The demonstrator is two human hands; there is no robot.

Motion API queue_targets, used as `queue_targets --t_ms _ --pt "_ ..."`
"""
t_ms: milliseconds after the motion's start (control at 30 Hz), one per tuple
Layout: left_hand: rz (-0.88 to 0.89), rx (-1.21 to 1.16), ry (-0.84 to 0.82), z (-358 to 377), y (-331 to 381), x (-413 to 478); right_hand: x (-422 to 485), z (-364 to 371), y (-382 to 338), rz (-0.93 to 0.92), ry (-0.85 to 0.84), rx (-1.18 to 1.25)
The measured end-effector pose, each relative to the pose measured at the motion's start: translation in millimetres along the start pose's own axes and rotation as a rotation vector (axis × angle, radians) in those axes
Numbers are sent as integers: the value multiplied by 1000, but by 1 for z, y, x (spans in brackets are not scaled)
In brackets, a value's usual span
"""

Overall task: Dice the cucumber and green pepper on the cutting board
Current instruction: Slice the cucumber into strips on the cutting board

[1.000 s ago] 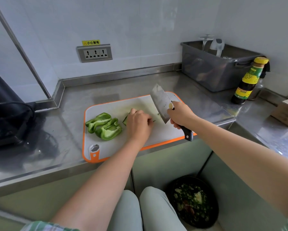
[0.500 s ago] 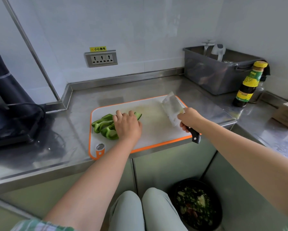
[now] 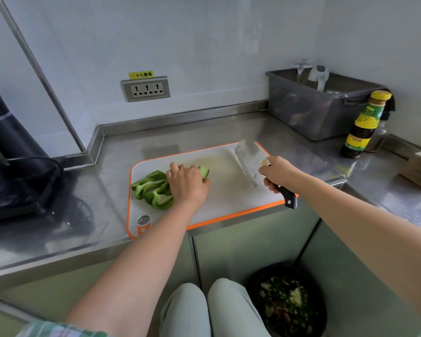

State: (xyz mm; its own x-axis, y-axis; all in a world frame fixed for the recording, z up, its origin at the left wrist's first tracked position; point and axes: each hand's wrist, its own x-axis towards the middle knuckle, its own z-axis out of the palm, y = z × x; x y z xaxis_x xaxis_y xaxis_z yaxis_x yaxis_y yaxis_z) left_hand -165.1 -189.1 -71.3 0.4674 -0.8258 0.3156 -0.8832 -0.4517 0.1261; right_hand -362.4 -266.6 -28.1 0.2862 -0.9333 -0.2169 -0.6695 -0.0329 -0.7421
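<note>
The left hand (image 3: 188, 184) curls its fingers over the cucumber (image 3: 204, 171) beside the green pepper (image 3: 153, 188) on the cutting board (image 3: 229, 203), while the right hand (image 3: 276, 172) grips the cleaver (image 3: 249, 159), so a slipping cucumber could bring fingertips under the blade.

Pepper pieces (image 3: 153, 188) left on board (image 3: 229, 198), cleaver (image 3: 250, 161) right.

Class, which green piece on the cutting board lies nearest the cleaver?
The dark cucumber piece poking out beside the left hand; the brighter pepper pieces lie beyond that hand, farther from the cleaver.
</note>
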Motion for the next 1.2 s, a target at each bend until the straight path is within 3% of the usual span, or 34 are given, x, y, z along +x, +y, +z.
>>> queue_targets --t_ms 133,333,467,633,800,967,1200 --pt "15 -17 -2 1 4 3 -5 13 -7 -25 -156 -33" --pt "42 -11 -16 1 7 0 0 5 -3 -2 48 -4" --pt "62 -13 -28 2 10 0 -6 6 -5 -26 -97 -9" --pt "61 -25 -33 3 8 -3 -6 7 -5 -10 -6 -17" --pt "70 -7 -53 3 8 -3 -11 5 -9 -6 -142 -38" --pt "41 -38 -53 3 8 -3 -4 2 -3 22 38 12" --pt "17 -164 -181 -3 16 2 -16 10 -8 -14 -129 24"
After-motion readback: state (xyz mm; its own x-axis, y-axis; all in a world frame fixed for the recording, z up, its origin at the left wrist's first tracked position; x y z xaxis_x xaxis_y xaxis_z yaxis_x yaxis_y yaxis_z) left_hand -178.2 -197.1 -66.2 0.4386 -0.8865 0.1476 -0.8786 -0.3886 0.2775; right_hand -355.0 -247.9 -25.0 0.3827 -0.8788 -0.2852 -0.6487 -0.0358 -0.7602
